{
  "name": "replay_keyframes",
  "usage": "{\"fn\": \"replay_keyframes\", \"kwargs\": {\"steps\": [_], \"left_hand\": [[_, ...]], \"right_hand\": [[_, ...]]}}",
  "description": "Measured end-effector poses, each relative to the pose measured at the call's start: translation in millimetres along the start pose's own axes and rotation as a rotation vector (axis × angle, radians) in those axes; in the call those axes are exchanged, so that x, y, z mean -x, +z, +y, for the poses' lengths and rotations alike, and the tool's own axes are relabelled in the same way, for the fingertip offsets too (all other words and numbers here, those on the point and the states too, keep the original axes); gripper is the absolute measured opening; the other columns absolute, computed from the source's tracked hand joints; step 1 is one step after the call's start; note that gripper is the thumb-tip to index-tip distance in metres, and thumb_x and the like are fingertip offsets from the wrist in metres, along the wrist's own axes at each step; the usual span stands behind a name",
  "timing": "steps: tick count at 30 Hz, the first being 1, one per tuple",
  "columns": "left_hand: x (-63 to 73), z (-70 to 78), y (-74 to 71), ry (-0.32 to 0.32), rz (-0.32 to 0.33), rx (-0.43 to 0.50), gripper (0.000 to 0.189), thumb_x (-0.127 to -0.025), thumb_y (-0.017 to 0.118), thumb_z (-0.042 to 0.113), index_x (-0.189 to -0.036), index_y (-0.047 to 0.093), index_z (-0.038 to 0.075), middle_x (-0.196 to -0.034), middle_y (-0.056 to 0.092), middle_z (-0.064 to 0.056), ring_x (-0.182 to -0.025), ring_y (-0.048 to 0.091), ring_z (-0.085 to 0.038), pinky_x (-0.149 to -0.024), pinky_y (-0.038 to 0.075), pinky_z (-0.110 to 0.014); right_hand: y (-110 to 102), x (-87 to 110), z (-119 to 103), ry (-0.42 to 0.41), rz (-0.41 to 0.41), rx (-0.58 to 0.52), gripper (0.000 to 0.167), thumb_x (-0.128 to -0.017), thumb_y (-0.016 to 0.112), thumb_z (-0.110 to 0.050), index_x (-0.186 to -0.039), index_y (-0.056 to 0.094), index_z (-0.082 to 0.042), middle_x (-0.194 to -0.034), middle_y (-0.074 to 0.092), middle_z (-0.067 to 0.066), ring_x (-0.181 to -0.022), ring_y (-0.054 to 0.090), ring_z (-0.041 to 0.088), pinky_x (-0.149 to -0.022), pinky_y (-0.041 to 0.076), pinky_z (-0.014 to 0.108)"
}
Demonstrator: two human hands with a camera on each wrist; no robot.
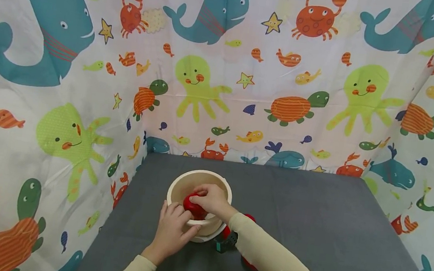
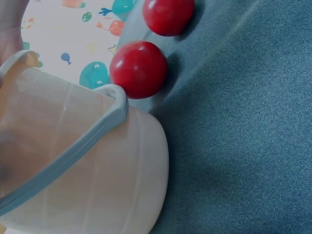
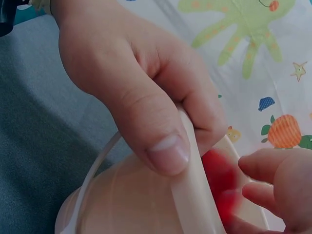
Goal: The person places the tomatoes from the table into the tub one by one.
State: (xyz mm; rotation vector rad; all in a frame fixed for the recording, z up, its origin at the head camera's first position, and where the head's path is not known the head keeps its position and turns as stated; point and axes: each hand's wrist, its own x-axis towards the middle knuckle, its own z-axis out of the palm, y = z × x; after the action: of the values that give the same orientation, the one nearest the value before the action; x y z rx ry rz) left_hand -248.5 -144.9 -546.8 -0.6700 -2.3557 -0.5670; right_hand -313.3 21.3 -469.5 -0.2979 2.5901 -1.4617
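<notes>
A cream bucket [image 1: 178, 185] with a pale grey handle [image 2: 63, 165] stands on the dark table. My left hand [image 1: 173, 229] grips its near rim, and in the right wrist view the thumb lies outside the wall with the fingers over the edge. My right hand [image 1: 213, 199] reaches in over the right side and holds a shiny red ball [image 1: 194, 206] between thumb and fingers, inside the bucket mouth. In the right wrist view the red ball [image 3: 220, 183] is blurred beside the fingertips, partly hidden by the rim.
Outside the bucket, red balls lie on the table, one red ball [image 2: 139, 69] close beside the bucket and another red ball [image 2: 168, 15] beyond it. My right forearm partly covers them in the head view. A sea-animal curtain [image 1: 244, 111] encloses the grey table [image 1: 300, 218].
</notes>
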Motion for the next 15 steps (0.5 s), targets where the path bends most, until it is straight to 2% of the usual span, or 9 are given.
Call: {"fn": "replay_keyframes", "kwargs": {"steps": [5, 7, 13, 15], "left_hand": [[-0.3, -0.2, 0.8, -0.002, 0.004, -0.015, 0.024, -0.087, 0.077, 0.036, -0.087, 0.066, 0.016, -0.089, 0.063, -0.007, -0.108, 0.058, -0.035, -0.104, 0.033, -0.087], [-0.1, -0.4, 0.9, -0.007, 0.002, -0.019, 0.023, -0.087, 0.077, 0.037, -0.087, 0.066, 0.016, -0.089, 0.063, -0.007, -0.108, 0.057, -0.035, -0.104, 0.034, -0.087], [0.2, -1.3, 0.9, -0.012, -0.007, -0.026, 0.023, -0.087, 0.077, 0.037, -0.086, 0.066, 0.017, -0.089, 0.063, -0.006, -0.108, 0.057, -0.034, -0.103, 0.035, -0.087], [0.0, -1.9, 0.7, -0.01, -0.008, -0.027, 0.023, -0.088, 0.077, 0.037, -0.087, 0.067, 0.017, -0.09, 0.063, -0.006, -0.108, 0.057, -0.034, -0.104, 0.034, -0.087]], "right_hand": [[0.4, -1.1, 0.2, 0.018, -0.019, -0.012, 0.035, -0.092, 0.077, -0.018, -0.123, 0.074, -0.002, -0.106, 0.075, 0.014, -0.074, 0.066, 0.02, -0.061, 0.061, 0.03], [0.8, -1.0, 0.1, 0.022, -0.021, -0.019, 0.035, -0.093, 0.077, -0.018, -0.124, 0.074, -0.002, -0.106, 0.075, 0.013, -0.072, 0.067, 0.022, -0.058, 0.06, 0.028], [2.3, -0.7, 2.0, 0.021, -0.014, -0.039, 0.036, -0.094, 0.077, -0.019, -0.125, 0.074, -0.003, -0.108, 0.075, 0.015, -0.075, 0.07, 0.032, -0.065, 0.064, 0.039], [2.1, -0.9, 2.3, 0.012, -0.005, -0.053, 0.035, -0.094, 0.077, -0.019, -0.125, 0.074, -0.003, -0.109, 0.075, 0.015, -0.077, 0.07, 0.031, -0.069, 0.065, 0.044]]}}
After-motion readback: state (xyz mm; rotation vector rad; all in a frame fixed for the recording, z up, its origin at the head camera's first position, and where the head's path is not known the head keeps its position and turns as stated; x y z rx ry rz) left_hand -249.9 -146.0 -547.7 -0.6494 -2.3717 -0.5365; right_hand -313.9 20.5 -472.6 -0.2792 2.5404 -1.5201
